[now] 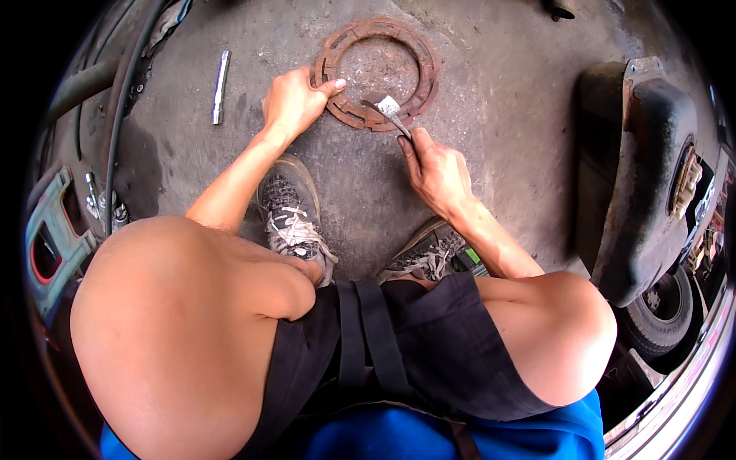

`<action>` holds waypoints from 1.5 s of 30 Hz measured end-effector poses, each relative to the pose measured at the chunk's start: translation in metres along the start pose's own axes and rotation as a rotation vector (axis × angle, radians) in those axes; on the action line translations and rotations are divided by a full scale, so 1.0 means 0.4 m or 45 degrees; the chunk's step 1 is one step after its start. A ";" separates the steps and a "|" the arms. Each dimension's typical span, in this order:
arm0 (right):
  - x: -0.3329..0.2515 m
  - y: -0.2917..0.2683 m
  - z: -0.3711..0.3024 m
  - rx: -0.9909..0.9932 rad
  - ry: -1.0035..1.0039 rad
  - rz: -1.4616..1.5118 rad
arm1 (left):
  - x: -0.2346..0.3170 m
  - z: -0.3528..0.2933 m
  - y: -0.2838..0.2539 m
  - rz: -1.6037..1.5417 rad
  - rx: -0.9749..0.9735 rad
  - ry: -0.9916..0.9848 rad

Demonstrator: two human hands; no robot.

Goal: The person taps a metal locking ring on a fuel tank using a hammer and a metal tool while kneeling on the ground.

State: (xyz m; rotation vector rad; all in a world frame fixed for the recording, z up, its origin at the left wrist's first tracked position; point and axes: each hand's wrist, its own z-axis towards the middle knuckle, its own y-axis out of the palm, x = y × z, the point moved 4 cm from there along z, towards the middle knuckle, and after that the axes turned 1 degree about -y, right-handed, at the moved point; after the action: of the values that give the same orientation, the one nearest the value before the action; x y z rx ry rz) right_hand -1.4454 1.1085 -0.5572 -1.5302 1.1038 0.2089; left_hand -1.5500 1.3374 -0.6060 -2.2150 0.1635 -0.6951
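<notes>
A flat, rusty metal ring [429, 69] with notches round its rim lies on the concrete floor in front of me. My left hand [295, 101] grips its left edge, thumb on top and the other fingers mostly hidden. In my right hand [438, 169] is a thin-handled tool [389, 106] with a pale, blocky head and a dark curved tip. Its exact kind is unclear. That head is over the near side of the ring; whether it touches the metal I cannot tell.
A silver metal tube [221, 87] lies on the floor to the left. Dark hoses [126, 100] run along the far left, above a greenish plastic frame [57, 238]. On the right stands a large black tank [652, 176], with a tire [661, 318] nearer me.
</notes>
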 end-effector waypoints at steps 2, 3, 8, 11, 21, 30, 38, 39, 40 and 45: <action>-0.005 -0.010 -0.003 0.083 -0.039 0.040 | 0.003 0.002 -0.001 0.035 -0.009 -0.010; -0.008 -0.015 -0.006 0.141 -0.077 0.068 | 0.010 0.010 -0.006 0.038 -0.041 -0.029; 0.005 0.001 0.008 -0.056 0.041 -0.012 | 0.011 0.006 -0.011 0.081 -0.056 0.014; -0.006 -0.002 0.005 0.052 -0.022 0.087 | 0.015 0.008 -0.017 0.175 -0.103 0.025; -0.009 -0.004 0.014 -0.057 0.078 0.056 | -0.002 0.043 -0.047 0.261 -0.439 0.098; -0.014 0.006 0.036 0.005 -0.058 0.093 | 0.014 -0.005 -0.039 0.272 -0.263 0.044; -0.013 0.009 0.029 0.013 -0.060 0.046 | 0.000 0.000 -0.033 0.232 -0.213 0.080; -0.018 0.002 0.027 0.067 -0.076 0.100 | 0.013 -0.003 -0.039 0.227 -0.233 0.070; -0.022 -0.004 0.025 0.121 -0.093 0.153 | 0.020 -0.005 -0.041 0.222 -0.253 0.060; -0.007 0.012 0.042 -0.034 -0.036 0.045 | 0.015 -0.011 -0.038 0.235 -0.196 0.070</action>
State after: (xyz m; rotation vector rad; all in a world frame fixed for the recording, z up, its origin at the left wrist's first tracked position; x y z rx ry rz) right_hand -1.4434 1.1248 -0.5637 -1.5277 1.1102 0.2698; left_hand -1.5488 1.3428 -0.5901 -2.2912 0.4569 -0.6605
